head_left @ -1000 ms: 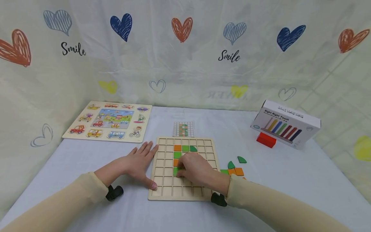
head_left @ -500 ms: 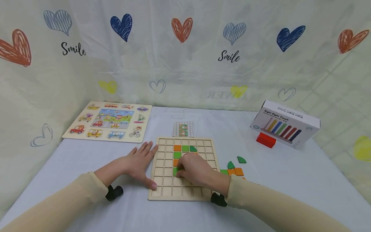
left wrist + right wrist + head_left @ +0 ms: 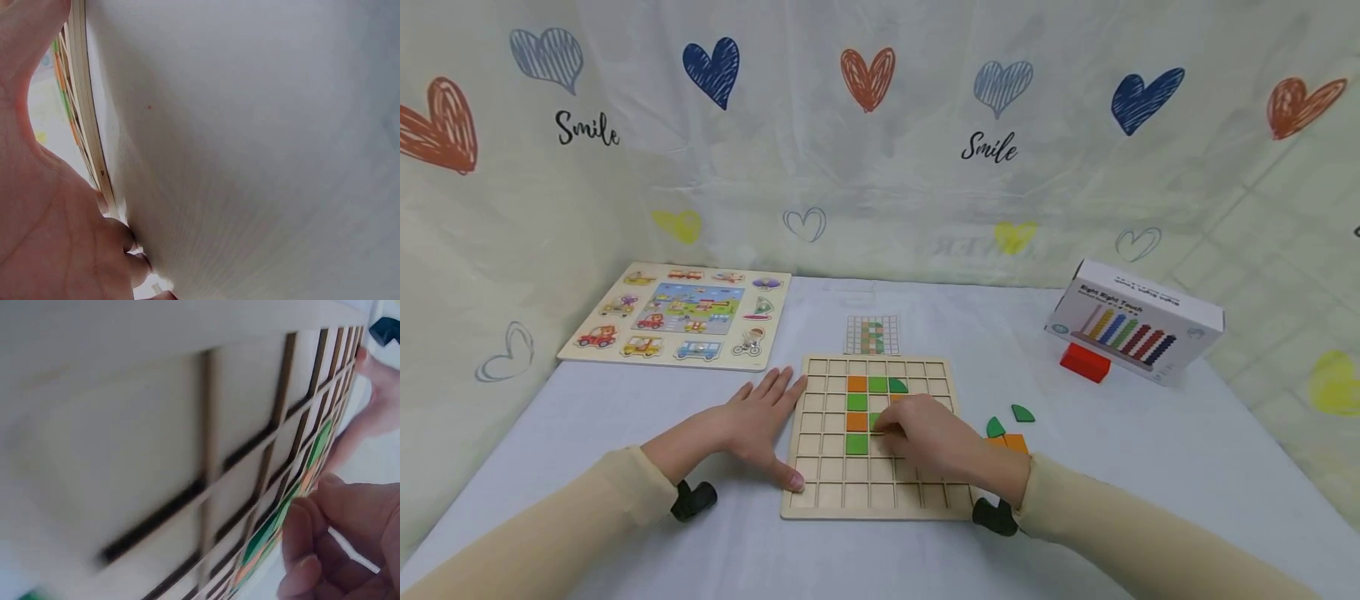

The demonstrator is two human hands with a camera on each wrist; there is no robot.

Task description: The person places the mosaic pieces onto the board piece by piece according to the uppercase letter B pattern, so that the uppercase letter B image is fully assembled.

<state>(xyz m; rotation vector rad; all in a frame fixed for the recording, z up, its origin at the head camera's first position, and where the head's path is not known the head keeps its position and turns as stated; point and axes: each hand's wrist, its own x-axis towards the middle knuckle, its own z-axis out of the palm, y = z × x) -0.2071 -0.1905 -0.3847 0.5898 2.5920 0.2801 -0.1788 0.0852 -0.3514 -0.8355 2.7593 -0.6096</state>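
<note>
A wooden grid board (image 3: 808, 471) lies in front of me with several orange and green tiles in its cells. My left hand (image 3: 752, 425) rests along its left edge, fingers spread and thumb on the lower corner. Over the board's middle, my right hand (image 3: 928, 433) has curled fingers, thumb tip near the index finger; no tile shows between them. A green square tile (image 3: 857, 444) sits in a cell left of these fingertips, below an orange square tile (image 3: 857, 422). The right hand hides some cells behind it. A green quarter-circle tile (image 3: 897, 385) is in the top tiled row.
A small pattern card (image 3: 872, 335) lies beyond the board. To the right are loose green quarter-circle pieces (image 3: 1022, 413) and orange tiles (image 3: 1017, 442), partly behind the sleeve. A vehicle puzzle (image 3: 760, 354) lies back left; a white box (image 3: 1138, 321) leans on a red block (image 3: 1085, 363) back right.
My right hand has moved a little to the right, off the lower green square tile, which now shows fully in its cell. The left hand stays in place.
</note>
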